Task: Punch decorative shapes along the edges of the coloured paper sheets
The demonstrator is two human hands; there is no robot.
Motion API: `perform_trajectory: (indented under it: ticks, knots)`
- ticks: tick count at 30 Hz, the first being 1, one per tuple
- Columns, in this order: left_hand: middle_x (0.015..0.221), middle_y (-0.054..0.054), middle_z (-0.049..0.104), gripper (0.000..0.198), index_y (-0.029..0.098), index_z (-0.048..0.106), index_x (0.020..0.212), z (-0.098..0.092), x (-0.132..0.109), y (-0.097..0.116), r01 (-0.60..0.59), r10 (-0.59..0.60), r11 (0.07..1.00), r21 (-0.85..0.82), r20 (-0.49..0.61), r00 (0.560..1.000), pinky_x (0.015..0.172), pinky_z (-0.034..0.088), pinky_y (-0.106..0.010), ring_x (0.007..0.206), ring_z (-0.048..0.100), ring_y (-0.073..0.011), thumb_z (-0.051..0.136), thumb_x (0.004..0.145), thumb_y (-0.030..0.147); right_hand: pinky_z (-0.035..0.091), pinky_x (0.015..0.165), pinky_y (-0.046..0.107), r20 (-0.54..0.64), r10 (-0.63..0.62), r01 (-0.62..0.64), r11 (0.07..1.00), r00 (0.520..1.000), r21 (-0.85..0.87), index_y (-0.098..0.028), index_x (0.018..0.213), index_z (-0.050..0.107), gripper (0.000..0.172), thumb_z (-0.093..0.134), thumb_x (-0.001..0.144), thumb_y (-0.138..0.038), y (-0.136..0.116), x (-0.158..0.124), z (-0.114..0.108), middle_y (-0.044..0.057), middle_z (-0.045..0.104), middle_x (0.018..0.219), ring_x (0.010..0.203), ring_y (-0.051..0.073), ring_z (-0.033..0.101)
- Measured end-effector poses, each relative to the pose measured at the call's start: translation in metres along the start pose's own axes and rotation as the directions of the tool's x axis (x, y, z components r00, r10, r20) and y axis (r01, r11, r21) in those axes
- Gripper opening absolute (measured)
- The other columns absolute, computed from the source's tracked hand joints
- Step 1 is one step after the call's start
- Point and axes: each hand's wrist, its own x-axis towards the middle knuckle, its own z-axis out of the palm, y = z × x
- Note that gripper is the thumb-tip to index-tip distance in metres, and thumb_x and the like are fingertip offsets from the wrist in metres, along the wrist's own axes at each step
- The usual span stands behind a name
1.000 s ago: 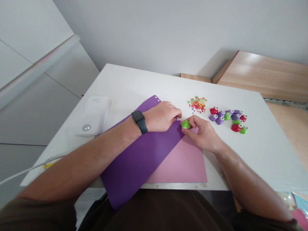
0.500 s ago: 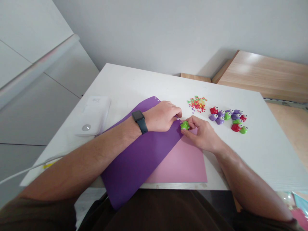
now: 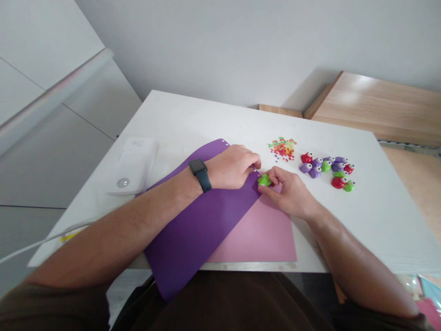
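My left hand (image 3: 235,166) rests over the upper part of a purple sheet of paper (image 3: 200,227), its fingers curled closed at the sheet's edge. Small shapes are punched along that edge. My right hand (image 3: 289,189) pinches a green craft punch (image 3: 264,180) between thumb and fingers. The punch sits at the corner of the purple sheet, just beside the left fingertips. A pink sheet (image 3: 258,232) lies partly under the purple one. The lower end of the purple sheet hangs past the table's front edge.
Small colourful paper cut-outs (image 3: 284,150) lie in a pile behind my hands. Several red, purple and green craft punches (image 3: 327,166) stand to the right. A white box-shaped device (image 3: 134,165) and a cable (image 3: 44,240) are on the left. Wooden furniture (image 3: 382,103) stands at the back right.
The green punch has shifted very slightly left with my right fingers. My left hand and the sheets look almost unchanged.
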Motion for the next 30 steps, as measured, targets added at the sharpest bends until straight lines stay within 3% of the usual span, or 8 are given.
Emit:
perform_trajectory:
  ticks: [16,30]
  knots:
    - [0.102,-0.009,0.081,0.018,0.016,0.075,0.099,-0.0005,0.0001,0.0008,-0.016,0.016,1.000,0.004,0.013,1.000,0.094,0.053,-0.040,0.096,0.074,-0.0242,0.059,0.093,0.010,0.034,0.064,0.030,0.003,-0.001,0.001,1.000,1.000,0.019,-0.025,0.077,0.035,0.039,0.072,0.088,-0.031,0.0000,-0.0010,0.0017,-0.002,0.062,0.074,0.068,0.016,0.050]
    - [0.099,-0.009,0.080,0.014,0.016,0.075,0.098,-0.0022,-0.0001,0.0026,-0.041,0.040,0.999,0.036,0.028,0.999,0.095,0.052,-0.041,0.096,0.074,-0.0257,0.062,0.092,0.015,0.033,0.062,0.030,-0.018,0.005,-0.004,0.999,1.000,0.040,-0.025,0.075,0.034,0.041,0.074,0.086,-0.029,-0.0014,-0.0007,0.0027,-0.005,0.052,0.069,0.065,0.015,0.044]
